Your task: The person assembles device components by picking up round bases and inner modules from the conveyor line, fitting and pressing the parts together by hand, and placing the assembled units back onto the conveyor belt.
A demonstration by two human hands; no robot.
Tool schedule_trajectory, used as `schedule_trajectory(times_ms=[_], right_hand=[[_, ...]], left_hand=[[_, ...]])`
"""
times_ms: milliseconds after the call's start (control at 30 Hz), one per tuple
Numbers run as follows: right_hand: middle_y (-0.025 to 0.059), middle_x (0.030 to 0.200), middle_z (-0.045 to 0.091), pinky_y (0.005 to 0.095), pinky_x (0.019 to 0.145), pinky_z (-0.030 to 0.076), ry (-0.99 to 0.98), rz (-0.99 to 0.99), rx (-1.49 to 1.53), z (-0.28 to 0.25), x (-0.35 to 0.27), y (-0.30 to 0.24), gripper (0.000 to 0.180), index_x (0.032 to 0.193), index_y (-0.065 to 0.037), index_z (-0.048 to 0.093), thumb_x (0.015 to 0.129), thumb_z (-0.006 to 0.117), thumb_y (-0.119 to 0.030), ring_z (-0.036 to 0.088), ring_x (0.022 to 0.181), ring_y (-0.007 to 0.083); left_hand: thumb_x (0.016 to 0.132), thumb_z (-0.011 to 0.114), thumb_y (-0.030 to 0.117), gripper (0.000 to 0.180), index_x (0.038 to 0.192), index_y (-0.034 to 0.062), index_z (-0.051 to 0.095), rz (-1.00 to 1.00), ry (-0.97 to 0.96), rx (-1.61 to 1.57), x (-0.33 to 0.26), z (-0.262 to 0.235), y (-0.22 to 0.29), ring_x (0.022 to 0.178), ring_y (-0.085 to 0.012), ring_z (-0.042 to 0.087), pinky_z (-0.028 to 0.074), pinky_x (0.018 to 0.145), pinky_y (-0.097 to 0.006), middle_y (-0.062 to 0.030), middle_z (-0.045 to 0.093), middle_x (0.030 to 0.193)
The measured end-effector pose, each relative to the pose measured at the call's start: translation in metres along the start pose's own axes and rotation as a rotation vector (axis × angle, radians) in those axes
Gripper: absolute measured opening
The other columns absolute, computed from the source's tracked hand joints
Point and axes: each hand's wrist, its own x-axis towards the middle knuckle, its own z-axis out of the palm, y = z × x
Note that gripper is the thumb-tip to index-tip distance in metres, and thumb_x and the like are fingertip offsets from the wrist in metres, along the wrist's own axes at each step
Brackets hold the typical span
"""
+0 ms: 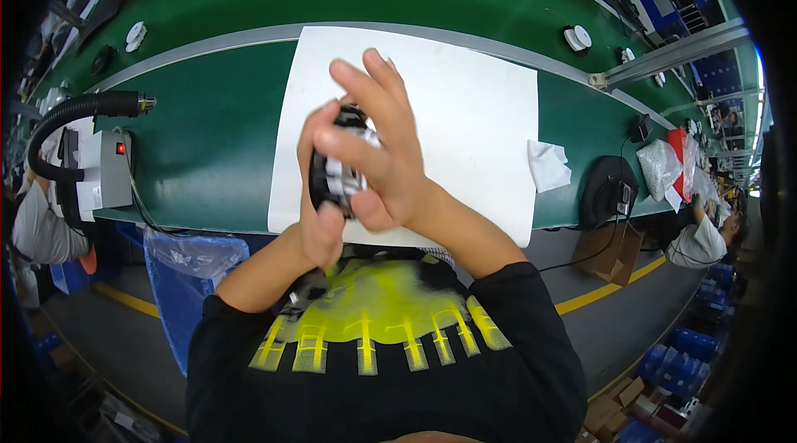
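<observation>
- The round black-and-silver part (pixel 339 171) sits between both hands, above the near edge of the white sheet (pixel 465 111); its long axis runs roughly up and down in the view, but which end faces where is hidden.
- The left hand (pixel 320 194) wraps it from the left, thumb curled over the top.
- The right hand (pixel 382 152) presses against its right side, fingers half spread and pointing up-left.
- Both forearms rise from the lower edge over the green bench (pixel 207 144).

Factory assembly line — long green conveyor bench (pixel 207 144), seated co-worker (pixel 706 239), stacked blue crates (pixel 689 347).
</observation>
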Motion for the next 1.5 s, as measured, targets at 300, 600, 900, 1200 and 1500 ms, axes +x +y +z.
schedule_trajectory(times_ms=[300, 600, 900, 1200, 1500], right_hand=[[0.0154, 0.099, 0.058, 0.0344, 0.084, 0.048, 0.372, 0.704, 0.924, -0.037, -0.022, -0.009, 0.083, 0.156, -0.004, 0.017, 0.1, 0.011, -0.065, 0.057, 0.088, 0.0203], [0.0033, 0.068, 0.049, 0.0238, 0.06, 0.035, 0.194, 0.901, 1.447, -0.06, -0.038, -0.016, 0.095, 0.152, -0.002, 0.029, 0.095, -0.001, -0.072, 0.036, 0.056, 0.0114], [0.0115, 0.13, 0.045, 0.0441, 0.111, 0.025, 0.064, 0.648, 0.708, -0.05, -0.038, -0.019, 0.104, 0.125, -0.004, 0.066, 0.094, -0.011, -0.066, 0.038, 0.126, 0.0251], [0.0129, 0.144, 0.041, 0.051, 0.117, 0.016, -0.044, 0.513, 0.34, -0.05, -0.036, -0.024, 0.103, 0.114, -0.014, 0.075, 0.093, -0.012, -0.066, 0.032, 0.137, 0.0309], [0.0072, 0.133, 0.057, 0.0521, 0.117, 0.015, -0.083, 0.217, -0.477, -0.05, -0.037, -0.04, 0.093, 0.109, -0.026, 0.077, 0.097, -0.006, -0.064, 0.038, 0.134, 0.0292]], left_hand=[[0.096, 0.043, 0.053, 0.069, 0.148, 0.0106, 0.03, -0.08, 0.053, -0.478, 0.036, -0.005, -0.021, 0.123, -0.0378, 0.055, 0.051, 0.096, -0.051, -0.0255, 0.047, 0.139], [0.09, 0.053, 0.051, 0.08, 0.153, 0.0136, 0.022, -0.068, 0.061, -0.243, 0.027, 0.006, -0.014, 0.12, -0.0407, 0.055, 0.05, 0.096, -0.049, -0.0301, 0.046, 0.138], [0.079, 0.067, 0.054, 0.101, 0.154, 0.0115, 0.016, -0.114, 0.023, -0.154, 0.015, 0.006, 0.002, 0.115, -0.0354, 0.058, 0.049, 0.098, -0.043, -0.0305, 0.051, 0.132], [0.08, 0.066, 0.049, 0.098, 0.153, 0.0072, 0.018, -0.116, 0.039, -0.17, 0.012, 0.006, 0.0, 0.115, -0.0325, 0.059, 0.047, 0.101, -0.043, -0.0298, 0.052, 0.13], [0.084, 0.064, 0.05, 0.092, 0.152, 0.007, 0.019, -0.123, 0.062, -0.056, 0.01, 0.006, 0.009, 0.112, -0.0304, 0.058, 0.045, 0.102, -0.042, -0.0285, 0.053, 0.13]])
